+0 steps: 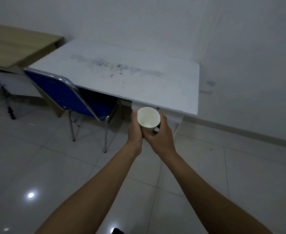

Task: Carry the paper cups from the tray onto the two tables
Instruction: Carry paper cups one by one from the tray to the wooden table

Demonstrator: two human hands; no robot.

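a white paper cup (148,117) w/ a plain pale inside is seen, a white table (122,78) is marked w/ dark grey speckled smudges, a light wood-grain table (15,46) is seen beside it, and blue chair (62,93) padding is framed in chrome.

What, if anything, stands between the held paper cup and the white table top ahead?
Nothing visible does. Both hands, left hand and right hand, hold the paper cup just before the white table edge; the blue chair stands off left.
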